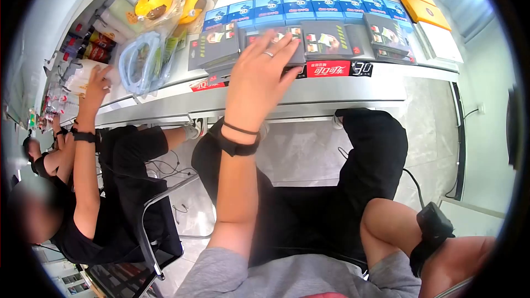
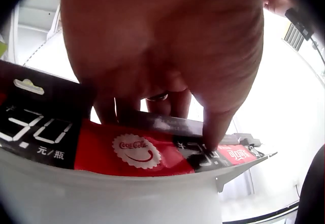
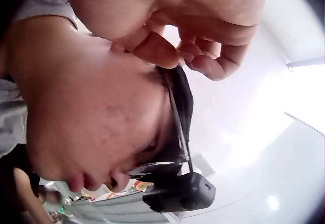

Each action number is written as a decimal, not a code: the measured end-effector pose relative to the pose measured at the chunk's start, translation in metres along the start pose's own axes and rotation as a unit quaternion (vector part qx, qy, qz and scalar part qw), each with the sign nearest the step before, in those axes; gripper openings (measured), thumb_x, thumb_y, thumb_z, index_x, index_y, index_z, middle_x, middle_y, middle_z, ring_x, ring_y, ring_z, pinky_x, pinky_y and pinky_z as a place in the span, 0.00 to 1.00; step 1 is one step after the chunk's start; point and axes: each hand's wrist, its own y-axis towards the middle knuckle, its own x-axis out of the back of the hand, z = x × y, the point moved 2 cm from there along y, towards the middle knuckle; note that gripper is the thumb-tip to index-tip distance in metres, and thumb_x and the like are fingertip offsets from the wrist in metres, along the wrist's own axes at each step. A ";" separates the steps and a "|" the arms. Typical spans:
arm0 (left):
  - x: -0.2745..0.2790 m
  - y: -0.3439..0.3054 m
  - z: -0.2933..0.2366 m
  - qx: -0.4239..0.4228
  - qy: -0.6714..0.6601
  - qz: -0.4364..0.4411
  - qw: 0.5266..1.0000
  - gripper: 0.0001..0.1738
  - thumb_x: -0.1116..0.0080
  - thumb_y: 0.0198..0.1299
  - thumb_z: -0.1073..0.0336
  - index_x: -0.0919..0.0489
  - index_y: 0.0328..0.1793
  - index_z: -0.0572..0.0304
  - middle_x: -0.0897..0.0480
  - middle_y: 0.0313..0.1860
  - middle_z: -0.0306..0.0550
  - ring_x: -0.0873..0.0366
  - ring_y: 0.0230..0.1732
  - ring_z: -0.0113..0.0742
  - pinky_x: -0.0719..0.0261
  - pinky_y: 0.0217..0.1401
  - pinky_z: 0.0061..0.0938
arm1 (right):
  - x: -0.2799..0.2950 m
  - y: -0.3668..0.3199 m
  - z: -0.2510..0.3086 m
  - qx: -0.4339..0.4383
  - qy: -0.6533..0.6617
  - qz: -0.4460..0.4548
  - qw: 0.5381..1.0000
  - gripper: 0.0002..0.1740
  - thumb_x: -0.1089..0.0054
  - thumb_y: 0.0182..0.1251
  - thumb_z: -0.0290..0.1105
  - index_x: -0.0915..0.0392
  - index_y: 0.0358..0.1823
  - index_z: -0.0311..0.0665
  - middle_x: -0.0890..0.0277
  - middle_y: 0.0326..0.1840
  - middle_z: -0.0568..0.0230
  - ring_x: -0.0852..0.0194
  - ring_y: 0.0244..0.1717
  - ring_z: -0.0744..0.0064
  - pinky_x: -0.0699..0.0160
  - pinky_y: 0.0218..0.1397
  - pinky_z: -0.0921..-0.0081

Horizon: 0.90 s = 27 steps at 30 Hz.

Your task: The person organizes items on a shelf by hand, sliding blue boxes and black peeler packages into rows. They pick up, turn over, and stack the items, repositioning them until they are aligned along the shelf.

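Note:
In the head view my left hand (image 1: 259, 74) reaches to the shelf's front row, with spread fingers over a dark grey flat pack (image 1: 296, 55). The left wrist view shows the thumb at the red-and-black price strip (image 2: 137, 150), with the fingers behind a dark pack edge (image 2: 167, 123). More dark grey packs (image 1: 328, 40) lie in stacks on both sides. My right hand (image 3: 213, 36) is raised beside the head, thumb and curled fingers pinching a black head strap (image 3: 180, 97) above the glasses (image 3: 157, 168). A black camera (image 3: 183, 192) hangs at the strap's front.
Blue boxes (image 1: 298, 6) stand in a row behind the packs. Orange boxes (image 1: 422, 8) and white boxes (image 1: 439, 41) are on the right. Yellow plush toys (image 1: 154, 4) and light-blue rings (image 1: 141, 63) lie left. Another person's hand (image 1: 96, 85) reaches to the left shelf.

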 end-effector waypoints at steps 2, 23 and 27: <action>-0.003 0.000 -0.002 0.002 -0.028 0.011 1.000 0.27 0.31 0.54 0.61 0.21 0.62 0.50 0.20 0.63 0.42 0.27 0.67 0.48 0.31 0.70 0.42 | 0.014 -0.002 0.004 0.014 -0.026 0.035 0.999 0.13 0.43 0.67 0.38 0.23 0.51 0.48 0.26 0.39 0.76 0.27 0.38 0.77 0.26 0.42 0.76; 0.082 0.001 -0.054 -0.008 -0.135 -0.173 0.976 0.22 0.31 0.43 0.72 0.17 0.49 0.65 0.13 0.38 0.52 0.15 0.34 0.45 0.18 0.39 0.29 | -0.192 -0.087 -0.160 -0.476 0.088 0.172 0.858 0.04 0.31 0.58 0.26 0.15 0.34 0.35 0.17 0.30 0.69 0.29 0.27 0.79 0.29 0.33 0.80; 0.074 -0.017 -0.093 -0.166 -0.227 -0.070 0.957 0.24 0.31 0.42 0.71 0.17 0.51 0.63 0.13 0.37 0.49 0.14 0.36 0.40 0.18 0.36 0.29 | -0.200 -0.099 -0.163 -0.524 0.105 0.149 0.832 0.06 0.38 0.66 0.27 0.16 0.39 0.33 0.17 0.30 0.68 0.33 0.25 0.82 0.31 0.30 0.81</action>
